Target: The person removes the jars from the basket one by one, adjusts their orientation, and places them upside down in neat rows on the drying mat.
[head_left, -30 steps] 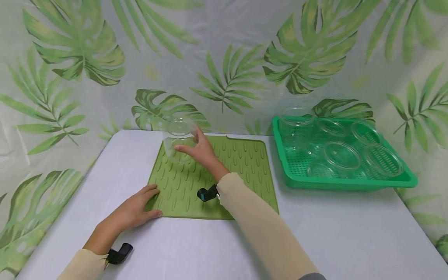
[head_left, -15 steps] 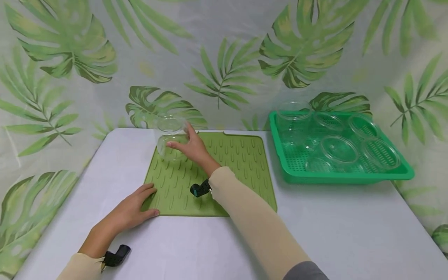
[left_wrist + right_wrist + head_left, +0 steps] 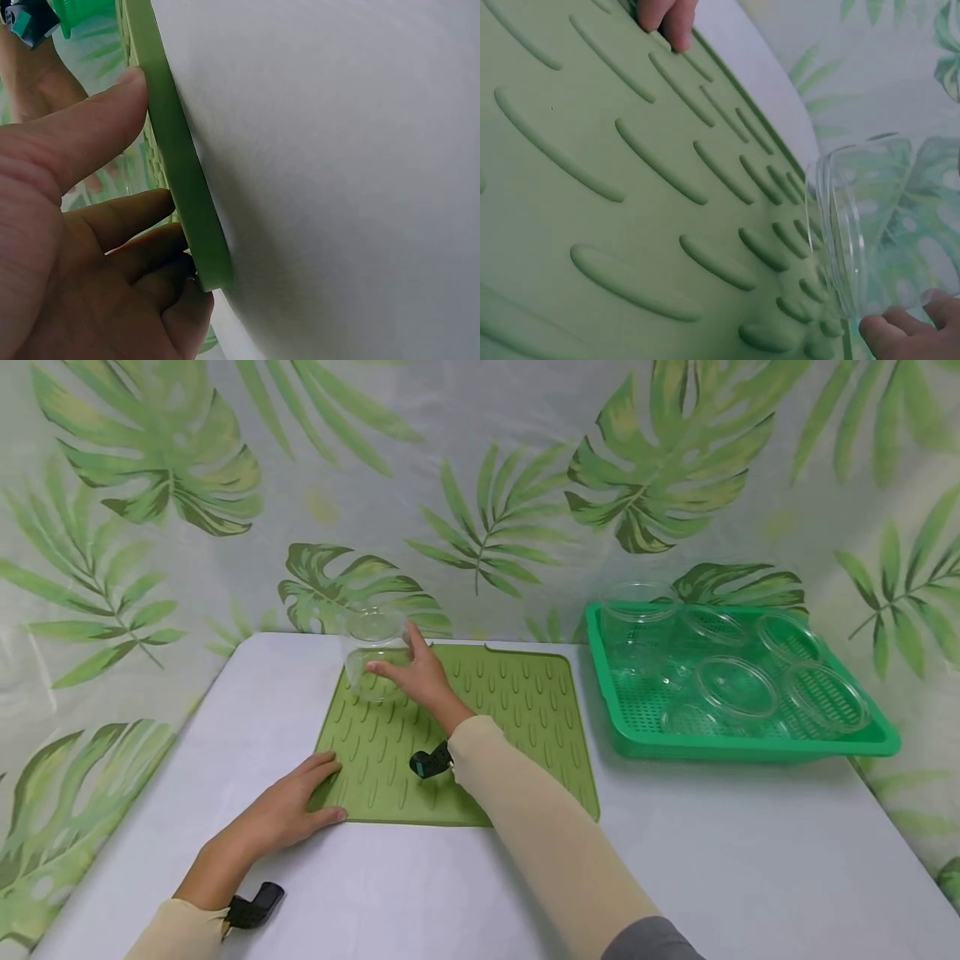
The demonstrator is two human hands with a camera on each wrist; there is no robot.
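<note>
At the mat's far left corner my right hand (image 3: 423,678) grips a clear plastic cup (image 3: 369,639), thumb on the near side and fingers at the right side. The cup is upside down; its ridged rim (image 3: 836,232) is at the mat surface in the right wrist view. The green ribbed mat (image 3: 517,718) lies flat on the table. My left hand (image 3: 281,810) rests at its near left corner, fingers spread and relaxed. In the left wrist view the thumb and fingertips touch the mat's edge (image 3: 176,161).
A green perforated basket (image 3: 742,747) stands right of the mat with several clear cups (image 3: 735,687) in it. The white table (image 3: 712,835) extends in front and at both sides. A leaf-patterned curtain (image 3: 495,493) hangs close behind the mat and basket.
My right hand and the cup have shifted slightly left over the mat's far left corner. The left hand stays at the mat's near left corner. The head view has moved a little.
</note>
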